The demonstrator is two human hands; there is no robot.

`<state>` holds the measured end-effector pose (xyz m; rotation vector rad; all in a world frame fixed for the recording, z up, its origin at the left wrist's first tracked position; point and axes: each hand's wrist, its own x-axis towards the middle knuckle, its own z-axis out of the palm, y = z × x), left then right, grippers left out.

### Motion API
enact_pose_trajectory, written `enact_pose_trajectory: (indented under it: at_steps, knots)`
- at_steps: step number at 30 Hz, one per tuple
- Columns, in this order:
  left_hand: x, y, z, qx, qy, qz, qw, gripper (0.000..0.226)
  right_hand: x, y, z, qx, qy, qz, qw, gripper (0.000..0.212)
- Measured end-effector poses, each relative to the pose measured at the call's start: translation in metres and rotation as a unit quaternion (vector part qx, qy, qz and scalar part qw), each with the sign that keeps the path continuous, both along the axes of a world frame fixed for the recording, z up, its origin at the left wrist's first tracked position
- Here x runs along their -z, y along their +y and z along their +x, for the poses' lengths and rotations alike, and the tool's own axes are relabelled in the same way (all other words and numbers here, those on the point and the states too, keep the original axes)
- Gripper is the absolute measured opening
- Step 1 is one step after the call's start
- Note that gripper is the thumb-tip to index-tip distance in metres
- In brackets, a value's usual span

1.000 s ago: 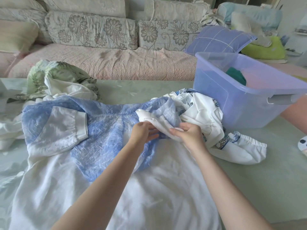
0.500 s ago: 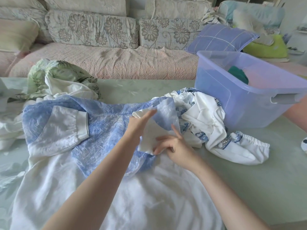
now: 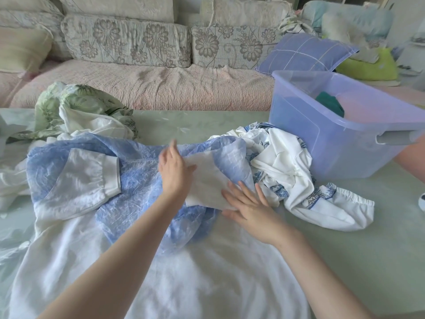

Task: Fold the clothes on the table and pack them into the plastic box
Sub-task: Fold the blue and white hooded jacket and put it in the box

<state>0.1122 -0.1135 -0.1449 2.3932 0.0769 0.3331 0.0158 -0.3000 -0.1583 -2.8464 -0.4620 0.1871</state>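
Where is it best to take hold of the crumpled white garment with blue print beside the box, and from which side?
Probably the sleeve with the gathered cuff: it lies flat on the table, stretched clear of the bunched heap of the white garment and of the plastic box. Come from the near right side with the right hand, which is closest.
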Motion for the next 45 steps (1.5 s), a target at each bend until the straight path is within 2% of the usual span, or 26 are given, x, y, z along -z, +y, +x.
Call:
enact_pose_trajectory:
  at_steps: [1, 2, 4, 5, 6, 7, 8, 9, 11, 12, 14, 15, 17, 20, 23, 26, 28, 30, 32, 34, 36, 38, 40, 42, 45]
  knots:
    - [0.001, 0.002, -0.003, -0.004, -0.018, 0.062, 0.998, 0.093, 0.000, 0.001, 0.000, 0.005, 0.010, 0.005, 1.000, 0.094]
    - [0.003, 0.004, -0.004, 0.019, -0.038, 0.105, 0.994, 0.096, -0.001, 0.002, 0.000, 0.010, 0.016, 0.016, 1.000, 0.095]
    - [0.007, 0.005, -0.009, 0.156, -0.044, 0.168, 0.972, 0.072, -0.003, 0.005, 0.001, 0.019, 0.016, 0.044, 0.999, 0.092]
    - [0.010, 0.005, -0.012, 0.245, -0.014, 0.207, 0.947, 0.059, -0.005, 0.006, 0.004, 0.022, 0.010, 0.055, 0.998, 0.085]
    - [0.013, 0.004, -0.016, 0.313, 0.028, 0.249, 0.916, 0.056, -0.007, 0.006, 0.009, 0.030, 0.001, 0.067, 0.997, 0.071]
    - [0.017, 0.003, -0.021, 0.337, 0.078, 0.273, 0.898, 0.056, -0.009, 0.004, 0.017, 0.040, -0.019, 0.084, 0.995, 0.055]
    - [0.019, 0.003, -0.023, 0.327, 0.109, 0.274, 0.898, 0.057, -0.013, 0.002, 0.028, 0.049, -0.064, 0.112, 0.991, 0.045]
    - [0.021, 0.004, -0.022, 0.304, 0.105, 0.264, 0.909, 0.059, -0.018, -0.001, 0.042, 0.057, -0.116, 0.138, 0.982, 0.043]
    - [0.019, 0.009, -0.021, 0.242, 0.032, 0.236, 0.941, 0.058, -0.032, -0.006, 0.075, 0.078, -0.174, 0.157, 0.969, 0.046]
    - [0.017, 0.014, -0.021, 0.198, 0.007, 0.214, 0.957, 0.057, -0.040, -0.007, 0.091, 0.090, -0.171, 0.160, 0.968, 0.047]
    - [0.011, 0.021, -0.023, 0.102, 0.027, 0.135, 0.985, 0.061, -0.050, -0.009, 0.118, 0.106, -0.129, 0.161, 0.973, 0.048]
    - [0.010, 0.025, -0.024, 0.074, 0.050, 0.097, 0.991, 0.066, -0.051, -0.009, 0.129, 0.112, -0.111, 0.150, 0.976, 0.046]
    - [0.010, 0.028, -0.025, 0.042, 0.072, 0.080, 0.993, 0.073, -0.047, -0.011, 0.145, 0.137, -0.100, 0.109, 0.980, 0.039]
    - [0.009, 0.027, -0.017, 0.028, 0.032, 0.063, 0.997, 0.057, -0.035, -0.017, 0.157, 0.222, -0.137, 0.107, 0.959, 0.016]
    - [0.003, 0.017, -0.008, 0.048, 0.001, -0.054, 0.997, 0.036, -0.035, -0.021, 0.160, 0.277, -0.193, 0.114, 0.935, 0.025]
    - [-0.004, 0.004, 0.004, 0.049, -0.025, -0.077, 0.996, 0.035, -0.033, -0.024, 0.160, 0.302, -0.230, 0.050, 0.924, 0.025]
    - [-0.006, 0.000, 0.010, 0.035, -0.035, -0.045, 0.998, 0.046, -0.025, -0.025, 0.160, 0.279, -0.185, 0.004, 0.942, 0.019]
    - [-0.005, 0.000, 0.009, 0.038, -0.032, 0.026, 0.998, 0.053, -0.018, -0.026, 0.154, 0.249, -0.154, 0.016, 0.956, 0.032]
    - [-0.002, 0.001, 0.004, 0.120, -0.049, 0.085, 0.988, 0.045, -0.021, -0.023, 0.138, 0.185, -0.219, 0.075, 0.955, 0.041]
    - [0.006, 0.000, -0.006, 0.253, -0.024, 0.144, 0.956, 0.044, -0.024, -0.016, 0.109, 0.079, -0.248, 0.101, 0.960, 0.045]
    - [0.019, 0.000, -0.015, 0.315, 0.045, 0.214, 0.924, 0.053, -0.016, -0.010, 0.072, -0.002, -0.163, 0.084, 0.983, 0.056]
    - [0.029, 0.003, -0.018, 0.314, 0.084, 0.237, 0.916, 0.060, 0.003, -0.011, 0.045, -0.030, -0.062, -0.035, 0.997, 0.080]
    - [0.029, 0.006, -0.020, 0.308, 0.094, 0.224, 0.920, 0.064, 0.014, -0.022, 0.040, 0.002, -0.018, -0.085, 0.996, 0.101]
    - [0.024, 0.006, -0.019, 0.300, 0.097, 0.233, 0.920, 0.065, 0.013, -0.029, 0.045, 0.032, 0.005, -0.076, 0.997, 0.096]
    - [0.012, 0.007, -0.020, 0.242, 0.007, 0.288, 0.926, 0.062, 0.004, -0.019, 0.041, 0.032, -0.018, -0.086, 0.996, 0.091]
